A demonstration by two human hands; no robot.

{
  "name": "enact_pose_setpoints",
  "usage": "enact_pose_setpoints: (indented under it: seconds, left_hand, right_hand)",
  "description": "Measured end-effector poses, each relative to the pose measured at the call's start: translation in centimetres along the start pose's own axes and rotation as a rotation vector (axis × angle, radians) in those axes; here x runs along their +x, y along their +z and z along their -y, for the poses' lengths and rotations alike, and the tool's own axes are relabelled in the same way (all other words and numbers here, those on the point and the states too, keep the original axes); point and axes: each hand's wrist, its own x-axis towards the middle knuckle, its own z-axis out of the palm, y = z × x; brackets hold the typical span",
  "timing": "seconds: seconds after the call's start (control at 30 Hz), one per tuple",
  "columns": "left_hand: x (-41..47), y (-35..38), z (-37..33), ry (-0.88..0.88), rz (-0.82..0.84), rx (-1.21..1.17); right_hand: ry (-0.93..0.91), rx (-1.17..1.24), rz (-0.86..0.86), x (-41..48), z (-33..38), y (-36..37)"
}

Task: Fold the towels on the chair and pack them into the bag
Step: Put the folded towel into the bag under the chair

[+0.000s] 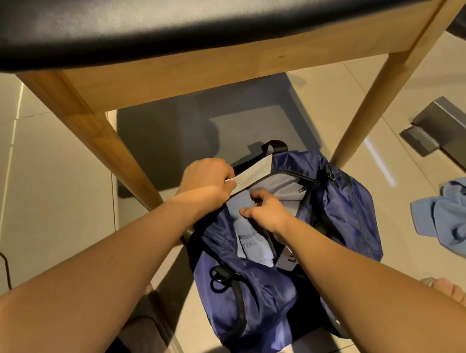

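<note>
My left hand curls round the far rim of the navy bag on the floor below the chair. My right hand pinches the folded grey-blue towel lying inside the bag's mouth, just beside my left.

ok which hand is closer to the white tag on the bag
Left. The left hand grips one end of the white tag at the rim of the bag; the right hand is just below it in the opening, pinching the folded towel.

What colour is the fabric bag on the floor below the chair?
The soft fabric bag is navy blue with black zip trim, clearest in the head view.
</note>
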Motion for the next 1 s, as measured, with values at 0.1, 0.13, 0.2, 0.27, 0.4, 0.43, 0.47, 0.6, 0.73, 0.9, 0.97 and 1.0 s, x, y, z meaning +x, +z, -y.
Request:
enact_pose_setpoints:
  seconds: [0.1,0.13,0.2,0.27,0.4,0.43,0.47,0.6,0.73,0.9,0.97,1.0]
  left_hand:
    - [-0.6,0.5,0.2,0.045,-0.04,-0.049]
    - [-0.9,0.7,0.4,0.071,-0.08,-0.071]
    - [-1.3,0.9,0.5,0.125,-0.207,-0.11]
    - [-1.4,0.5,0.4,0.136,-0.337,-0.141]
    - [-0.8,-0.3,0.1,0.144,-0.259,-0.127]
    - [-0.7,-0.3,0.2,0.146,-0.223,-0.111]
    - [-0.7,-0.3,0.3,0.142,-0.197,-0.1]
    - [-0.4,-0.3,0.2,0.139,-0.186,-0.065]
    - [-0.5,-0.2,0.2,0.131,-0.238,-0.078]
    - [-0.8,0.5,0.9,0.11,-0.189,-0.068]
    - [-0.9,0.8,1.2,0.097,-0.159,-0.051]
    - [-0.9,0.8,1.2,0.099,-0.157,-0.045]
  right_hand:
    - [0.09,0.087,0.012,1.2,-0.2,0.4]
    - [0.111,0.134,0.031,1.5,-0.3,0.4]
    - [0.12,0.221,0.065,1.9,-0.5,0.2]
    - [0.12,0.285,0.112,2.1,-0.8,-0.1]
    - [0.06,0.073,0.163,1.7,-0.6,0.1]
    - [0.054,0.04,0.16,1.7,-0.6,0.2]
    - [0.052,0.023,0.15,1.8,-0.6,0.3]
    - [0.11,0.172,0.134,1.8,-1.1,0.4]
    - [0.184,0.474,0.252,2.1,-1.5,0.4]
    - [-0.007,0.098,0.03,2.0,-1.7,0.9]
    - [-0.103,-0.111,-0.051,2.1,-2.0,1.1]
    - [-0.125,-0.202,-0.076,2.1,-2.2,1.2]
